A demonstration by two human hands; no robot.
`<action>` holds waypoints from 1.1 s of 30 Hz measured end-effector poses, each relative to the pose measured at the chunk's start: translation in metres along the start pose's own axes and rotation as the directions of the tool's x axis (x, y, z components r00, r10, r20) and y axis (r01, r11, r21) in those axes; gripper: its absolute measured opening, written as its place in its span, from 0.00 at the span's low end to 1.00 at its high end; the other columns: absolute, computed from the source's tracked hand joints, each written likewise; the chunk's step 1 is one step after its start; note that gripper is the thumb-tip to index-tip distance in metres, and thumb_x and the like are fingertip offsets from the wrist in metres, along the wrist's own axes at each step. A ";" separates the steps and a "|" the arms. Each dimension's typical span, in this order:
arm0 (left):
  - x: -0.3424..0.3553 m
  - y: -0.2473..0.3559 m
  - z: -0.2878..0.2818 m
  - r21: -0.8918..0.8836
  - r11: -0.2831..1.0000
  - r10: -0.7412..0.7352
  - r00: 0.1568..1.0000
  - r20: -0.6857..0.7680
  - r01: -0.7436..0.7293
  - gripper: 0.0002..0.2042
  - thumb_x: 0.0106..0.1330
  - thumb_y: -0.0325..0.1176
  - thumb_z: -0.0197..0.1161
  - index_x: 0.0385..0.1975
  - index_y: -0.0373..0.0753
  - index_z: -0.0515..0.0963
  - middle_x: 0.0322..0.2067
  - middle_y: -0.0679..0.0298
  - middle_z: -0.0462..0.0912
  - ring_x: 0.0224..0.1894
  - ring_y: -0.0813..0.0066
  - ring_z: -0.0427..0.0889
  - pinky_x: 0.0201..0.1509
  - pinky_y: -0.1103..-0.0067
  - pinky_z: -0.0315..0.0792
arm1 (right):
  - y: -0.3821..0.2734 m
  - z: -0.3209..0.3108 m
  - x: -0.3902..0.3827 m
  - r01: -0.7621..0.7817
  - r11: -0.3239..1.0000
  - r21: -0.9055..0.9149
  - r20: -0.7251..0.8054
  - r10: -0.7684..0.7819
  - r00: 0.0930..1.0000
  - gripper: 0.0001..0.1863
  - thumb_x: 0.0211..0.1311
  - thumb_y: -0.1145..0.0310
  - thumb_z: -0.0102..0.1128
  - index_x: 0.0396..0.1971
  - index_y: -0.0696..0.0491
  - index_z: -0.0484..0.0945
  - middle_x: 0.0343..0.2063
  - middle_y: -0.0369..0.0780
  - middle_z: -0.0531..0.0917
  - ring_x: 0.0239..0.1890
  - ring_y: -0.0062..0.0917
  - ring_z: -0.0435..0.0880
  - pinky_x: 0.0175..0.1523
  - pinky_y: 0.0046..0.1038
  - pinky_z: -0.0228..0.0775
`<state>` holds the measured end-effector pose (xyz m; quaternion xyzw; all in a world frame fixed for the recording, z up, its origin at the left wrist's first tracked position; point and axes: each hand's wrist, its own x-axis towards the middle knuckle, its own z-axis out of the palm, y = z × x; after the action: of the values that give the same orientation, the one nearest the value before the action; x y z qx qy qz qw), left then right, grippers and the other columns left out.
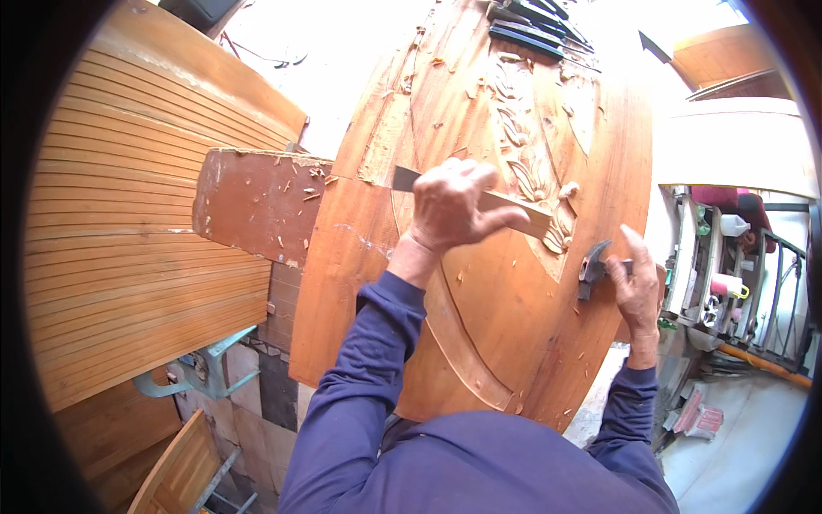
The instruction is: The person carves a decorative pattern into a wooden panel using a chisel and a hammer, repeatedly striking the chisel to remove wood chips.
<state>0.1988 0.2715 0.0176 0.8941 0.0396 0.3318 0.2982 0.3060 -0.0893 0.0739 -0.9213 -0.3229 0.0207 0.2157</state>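
Note:
My left hand is closed around a chisel. Its flat metal blade points left over the wooden panel, and its pale wooden handle sticks out to the right under my thumb. At the panel's right side my right hand grips a claw hammer, index finger stretched out; the dark head lies to the left of the fingers. Beneath both hands is a large reddish-brown wooden panel with a curved groove. Carved leaf scrollwork runs down its upper middle, with shavings scattered around.
Several dark-handled carving tools lie at the panel's far end. A slatted wooden panel fills the left, beside a brown board strewn with chips. A cluttered shelf stands at the right. A light-blue stool is at lower left.

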 end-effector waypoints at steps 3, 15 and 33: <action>0.001 0.048 -0.007 -0.046 0.998 0.043 0.997 0.062 -0.041 0.28 0.57 0.66 0.78 0.38 0.44 0.88 0.33 0.64 0.87 0.35 0.64 0.88 0.37 0.69 0.82 | 0.029 0.000 -0.035 0.222 0.935 -0.278 0.087 -0.206 0.975 0.30 0.66 0.62 0.74 0.67 0.51 0.79 0.60 0.44 0.84 0.66 0.44 0.80 0.73 0.45 0.67; 0.007 0.010 -0.017 -0.087 0.992 0.105 0.979 0.176 -0.091 0.30 0.49 0.69 0.81 0.37 0.47 0.87 0.31 0.67 0.86 0.33 0.67 0.89 0.36 0.70 0.83 | -0.026 0.022 -0.089 -0.431 0.851 0.299 -0.077 0.472 0.878 0.18 0.65 0.70 0.78 0.51 0.56 0.81 0.36 0.37 0.86 0.36 0.21 0.85 0.44 0.26 0.79; 0.005 -0.040 -0.028 -0.225 0.974 0.093 0.964 0.248 -0.036 0.31 0.49 0.71 0.79 0.27 0.46 0.83 0.26 0.66 0.84 0.33 0.65 0.89 0.32 0.69 0.82 | -0.202 0.081 -0.062 -0.146 0.149 0.978 0.017 0.642 0.766 0.38 0.76 0.68 0.69 0.80 0.39 0.62 0.37 0.31 0.78 0.29 0.17 0.77 0.33 0.22 0.75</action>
<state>0.1905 0.3200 0.0143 0.8920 -0.0656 0.2251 0.3864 0.1242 0.0453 0.0775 -0.6349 0.0715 0.0725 0.7658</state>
